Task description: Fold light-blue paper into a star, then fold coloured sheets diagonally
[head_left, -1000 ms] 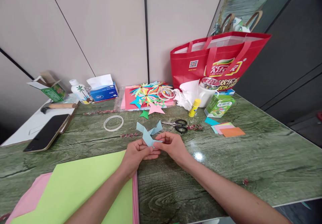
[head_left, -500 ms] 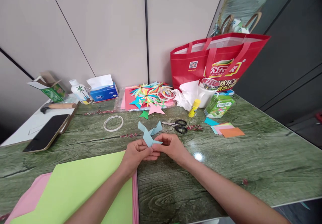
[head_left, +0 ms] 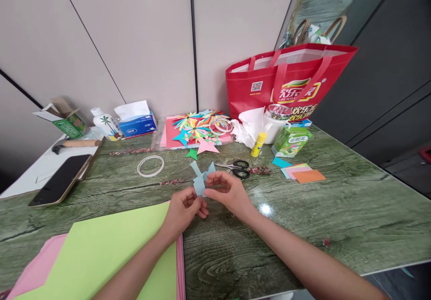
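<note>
A light blue folded paper piece (head_left: pixel 199 184) with several narrow arms is held above the middle of the table. My left hand (head_left: pixel 182 211) pinches its lower edge between thumb and fingers. On the other side, my right hand (head_left: pixel 230 196) is closed on the paper with thumb and fingertips, hiding part of it. Just beyond lie black-handled scissors (head_left: pixel 240 169). A small green paper star (head_left: pixel 192 154) and a pink paper star (head_left: pixel 208 145) rest farther back.
Green and pink paper sheets (head_left: pixel 117 250) lie under my left forearm. A tape roll (head_left: pixel 150 166), phone (head_left: pixel 61 179), hammer (head_left: pixel 77 143), glue stick (head_left: pixel 259 144), small coloured papers (head_left: pixel 310 177) and white mug (head_left: pixel 273 127) surround the work. A red bag (head_left: pixel 249 82) stands behind.
The blue paper has been turned in my fingers, so its arms point differently. My right hand has shifted its grip slightly upward, and the left fingers have curled and moved a little.
</note>
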A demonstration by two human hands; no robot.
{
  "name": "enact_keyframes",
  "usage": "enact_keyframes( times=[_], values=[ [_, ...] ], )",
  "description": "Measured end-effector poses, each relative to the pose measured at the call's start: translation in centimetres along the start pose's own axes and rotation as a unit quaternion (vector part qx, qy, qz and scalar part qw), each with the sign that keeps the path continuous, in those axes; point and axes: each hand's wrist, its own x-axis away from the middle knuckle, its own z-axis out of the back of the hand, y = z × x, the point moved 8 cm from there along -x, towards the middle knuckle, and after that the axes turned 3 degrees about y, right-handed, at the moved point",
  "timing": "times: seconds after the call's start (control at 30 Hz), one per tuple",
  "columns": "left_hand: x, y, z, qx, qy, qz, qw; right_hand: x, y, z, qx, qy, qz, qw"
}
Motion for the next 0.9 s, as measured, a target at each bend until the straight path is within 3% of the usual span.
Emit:
enact_keyframes(
  times=[0.27, 0.6, 0.9],
  values=[
    [0.3, -0.5, -0.6, -0.106, -0.035, -0.027, 0.993, 0.0, -0.4, 0.4, -0.021, 0.013, 0.01, 1.0],
    [0.1, 1.3, 2.1, -0.01, 0.089, -0.055, 0.994, -0.3, 0.8, 0.3, -0.111, 0.015, -0.06, 0.992],
    [-0.2, 0.6, 2.7, 0.157, 0.117, -0.033, 0.98, 0.3, 1.3, -0.6, -0.097, -0.025, -0.101, 0.99]
  ],
)
